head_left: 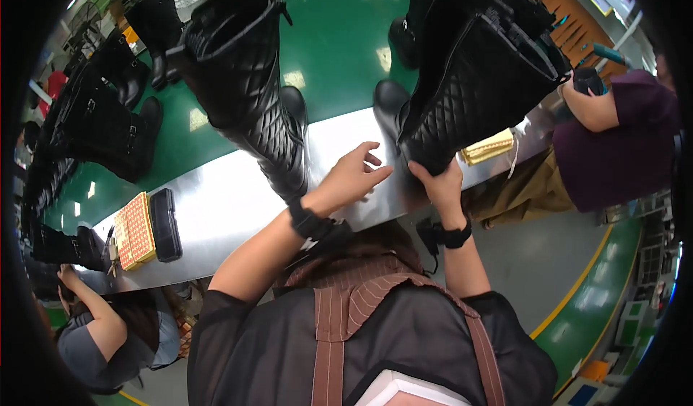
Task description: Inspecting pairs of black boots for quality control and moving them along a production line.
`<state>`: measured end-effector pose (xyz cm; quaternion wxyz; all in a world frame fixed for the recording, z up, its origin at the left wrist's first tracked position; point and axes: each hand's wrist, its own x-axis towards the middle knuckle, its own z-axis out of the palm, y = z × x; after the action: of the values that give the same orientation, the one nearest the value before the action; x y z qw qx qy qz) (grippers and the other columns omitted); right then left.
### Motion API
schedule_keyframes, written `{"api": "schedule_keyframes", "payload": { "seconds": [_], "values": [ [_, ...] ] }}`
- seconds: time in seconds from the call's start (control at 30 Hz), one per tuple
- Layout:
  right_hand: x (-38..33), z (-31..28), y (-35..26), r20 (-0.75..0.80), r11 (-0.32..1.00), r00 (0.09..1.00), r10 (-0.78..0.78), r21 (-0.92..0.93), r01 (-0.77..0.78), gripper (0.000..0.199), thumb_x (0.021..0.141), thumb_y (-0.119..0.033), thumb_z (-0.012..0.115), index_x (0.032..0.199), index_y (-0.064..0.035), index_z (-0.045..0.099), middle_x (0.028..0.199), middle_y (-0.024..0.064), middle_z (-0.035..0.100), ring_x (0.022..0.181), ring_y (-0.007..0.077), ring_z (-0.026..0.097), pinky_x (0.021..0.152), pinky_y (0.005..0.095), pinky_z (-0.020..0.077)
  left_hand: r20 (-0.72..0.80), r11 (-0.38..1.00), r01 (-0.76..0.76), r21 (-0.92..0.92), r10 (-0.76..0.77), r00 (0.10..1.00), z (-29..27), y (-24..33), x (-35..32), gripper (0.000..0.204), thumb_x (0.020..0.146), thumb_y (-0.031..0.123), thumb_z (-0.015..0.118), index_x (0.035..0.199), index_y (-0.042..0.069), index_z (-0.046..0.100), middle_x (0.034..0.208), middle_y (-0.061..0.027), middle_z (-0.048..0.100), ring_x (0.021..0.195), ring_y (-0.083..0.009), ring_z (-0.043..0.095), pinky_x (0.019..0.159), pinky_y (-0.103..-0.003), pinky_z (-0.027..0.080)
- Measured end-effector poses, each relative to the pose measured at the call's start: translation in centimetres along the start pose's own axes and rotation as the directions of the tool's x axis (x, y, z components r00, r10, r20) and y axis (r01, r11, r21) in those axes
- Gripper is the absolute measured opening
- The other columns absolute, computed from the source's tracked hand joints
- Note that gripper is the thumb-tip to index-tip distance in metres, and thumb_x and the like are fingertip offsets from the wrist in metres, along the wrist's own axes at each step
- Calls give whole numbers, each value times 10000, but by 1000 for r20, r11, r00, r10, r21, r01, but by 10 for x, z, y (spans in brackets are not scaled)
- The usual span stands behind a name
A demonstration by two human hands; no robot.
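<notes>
Two tall black boots with quilted shafts stand upright on the metal edge of the workbench. My right hand [442, 186] grips the right boot [469, 88] low at its heel, the thumb on the near side and the other fingers mostly hidden behind. My left hand [357, 175] is in the air between the boots, empty, its fingers apart and slightly bent toward the right boot. Just left of my left wrist is the left boot [249, 92], which I do not touch; its open top faces up. Dark bands are strapped around both wrists.
The bench has a green top [325, 45] and a shiny metal strip [224, 189]. More black boots [108, 128] stand at left. A patterned yellow pad [135, 231] lies beside a dark case [165, 224]; a yellow cloth [488, 147] lies at right. Co-workers [613, 139] work on both sides.
</notes>
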<state>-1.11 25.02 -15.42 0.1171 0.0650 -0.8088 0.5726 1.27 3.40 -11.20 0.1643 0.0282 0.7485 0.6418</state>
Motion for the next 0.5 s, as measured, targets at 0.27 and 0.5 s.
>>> {"api": "schedule_keyframes", "payload": {
  "seconds": [0.27,0.5],
  "values": [
    [-10,-15,0,236,996,971,-31,93,9,466,683,-137,838,1078,14,643,977,95,705,908,155,649,825,316,514,48,964,230,-133,-226,973,22,-20,16,298,902,199,645,1045,-31,520,790,-107,642,672,-149,630,569,-267,516],
    [5,-26,-10,353,995,932,-79,89,50,444,688,-131,833,1068,14,654,951,88,706,866,131,646,789,288,512,447,856,433,-282,-282,849,1,-49,49,214,925,186,535,878,-18,582,767,-119,647,623,-157,598,573,-263,480]
  ]
}}
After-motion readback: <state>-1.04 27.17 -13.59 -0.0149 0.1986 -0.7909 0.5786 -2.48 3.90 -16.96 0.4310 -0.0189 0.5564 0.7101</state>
